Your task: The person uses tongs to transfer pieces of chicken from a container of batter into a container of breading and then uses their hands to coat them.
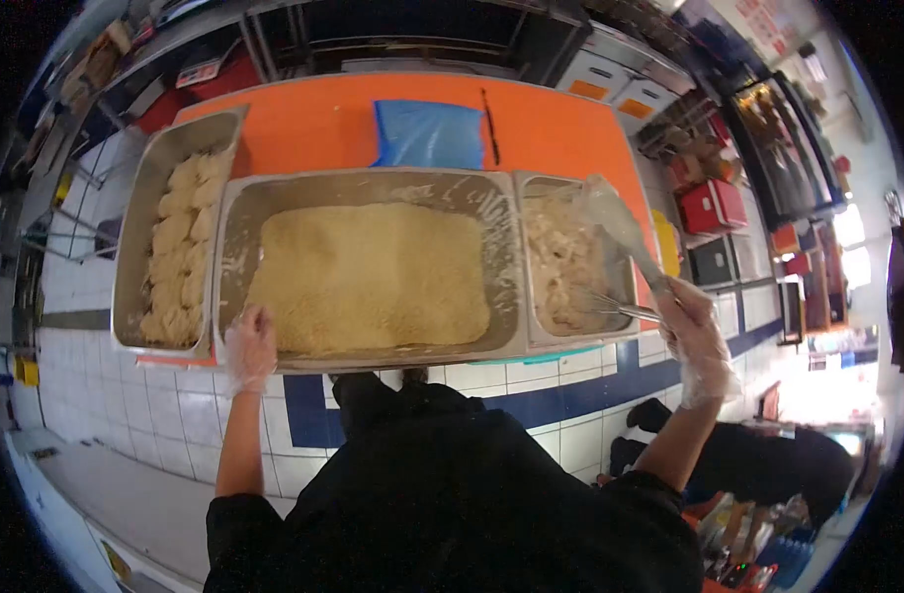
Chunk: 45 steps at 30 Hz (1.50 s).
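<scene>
My right hand (691,331), in a clear plastic glove, is closed around the handle of a broad-headed spatula (615,219), its pale blade raised over the right pan's edge. A wire whisk (602,304) leans in that steel pan (578,339) among wet, batter-covered pieces (560,247), its handle end meeting my fingers. At the near left corner of the big middle pan (373,180), my gloved left hand (250,348) has its fingers curled together; whatever they may hold is hidden. Yellowish crumbs (373,277) cover the middle pan's floor. Pale coated pieces (180,237) lie in rows in the left pan (135,247).
The pans stand side by side on an orange table (313,109). Behind the middle pan lie a blue plastic bag (427,133) and a thin black strip (489,127). Shelving runs along the back. A red crate (714,206) sits farther right, and a dark-clothed person (768,469) is at lower right.
</scene>
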Each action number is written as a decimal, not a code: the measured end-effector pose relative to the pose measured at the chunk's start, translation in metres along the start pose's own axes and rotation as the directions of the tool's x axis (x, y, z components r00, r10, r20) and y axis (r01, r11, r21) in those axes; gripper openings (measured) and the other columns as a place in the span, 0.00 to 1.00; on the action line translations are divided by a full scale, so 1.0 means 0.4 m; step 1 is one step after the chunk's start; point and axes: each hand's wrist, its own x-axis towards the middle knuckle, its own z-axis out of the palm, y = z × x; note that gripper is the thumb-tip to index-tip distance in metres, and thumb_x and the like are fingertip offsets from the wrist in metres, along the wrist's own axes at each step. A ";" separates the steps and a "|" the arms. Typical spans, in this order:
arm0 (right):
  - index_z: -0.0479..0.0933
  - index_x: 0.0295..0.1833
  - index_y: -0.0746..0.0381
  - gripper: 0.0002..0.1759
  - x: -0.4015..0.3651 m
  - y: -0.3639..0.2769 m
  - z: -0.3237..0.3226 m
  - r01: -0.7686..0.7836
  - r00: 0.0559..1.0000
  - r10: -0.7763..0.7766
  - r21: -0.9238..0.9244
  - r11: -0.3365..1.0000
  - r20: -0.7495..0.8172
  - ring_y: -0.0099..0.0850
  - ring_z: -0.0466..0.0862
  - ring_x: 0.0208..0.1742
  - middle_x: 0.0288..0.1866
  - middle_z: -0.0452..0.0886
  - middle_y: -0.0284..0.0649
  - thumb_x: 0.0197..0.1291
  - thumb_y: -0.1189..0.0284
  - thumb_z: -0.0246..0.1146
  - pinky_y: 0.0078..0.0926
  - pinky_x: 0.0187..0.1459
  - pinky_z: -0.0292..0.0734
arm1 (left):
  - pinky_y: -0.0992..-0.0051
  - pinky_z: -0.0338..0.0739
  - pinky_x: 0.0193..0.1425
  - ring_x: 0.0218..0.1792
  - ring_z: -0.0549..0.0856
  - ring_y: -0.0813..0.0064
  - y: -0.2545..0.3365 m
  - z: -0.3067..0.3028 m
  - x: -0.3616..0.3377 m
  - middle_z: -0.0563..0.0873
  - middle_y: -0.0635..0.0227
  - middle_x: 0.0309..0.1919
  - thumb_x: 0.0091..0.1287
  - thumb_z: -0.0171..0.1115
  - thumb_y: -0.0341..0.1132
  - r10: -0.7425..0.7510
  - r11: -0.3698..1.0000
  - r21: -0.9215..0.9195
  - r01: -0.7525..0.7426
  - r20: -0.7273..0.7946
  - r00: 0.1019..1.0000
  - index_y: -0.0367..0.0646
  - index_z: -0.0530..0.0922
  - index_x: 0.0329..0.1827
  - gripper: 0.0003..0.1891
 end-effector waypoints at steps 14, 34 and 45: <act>0.70 0.64 0.54 0.24 0.167 0.104 0.302 0.485 0.839 -0.217 -0.505 0.714 0.499 0.26 0.78 0.43 0.44 0.79 0.38 0.64 0.62 0.63 0.26 0.46 0.74 | 0.54 0.75 0.43 0.38 0.83 0.49 0.009 -0.016 0.007 0.85 0.52 0.36 0.63 0.58 0.34 0.085 0.996 -0.016 -0.086 -0.024 0.996 0.44 0.79 0.42 0.08; 0.76 0.55 0.56 0.20 0.526 0.179 0.038 0.273 0.933 0.209 -0.954 0.122 0.294 0.41 0.79 0.58 0.53 0.82 0.45 0.69 0.55 0.50 0.40 0.59 0.72 | 0.54 0.73 0.40 0.36 0.82 0.46 -0.010 0.006 0.016 0.83 0.48 0.31 0.65 0.55 0.38 0.183 0.983 -0.011 -0.184 -0.034 0.983 0.40 0.79 0.41 0.11; 0.66 0.66 0.53 0.24 0.727 0.443 0.020 0.539 0.840 -0.041 -0.841 -0.053 0.541 0.38 0.75 0.61 0.53 0.77 0.42 0.64 0.62 0.53 0.37 0.59 0.73 | 0.56 0.74 0.38 0.35 0.83 0.48 0.028 -0.014 0.018 0.83 0.46 0.31 0.65 0.55 0.36 0.025 1.000 -0.014 -0.024 0.045 0.999 0.38 0.79 0.37 0.10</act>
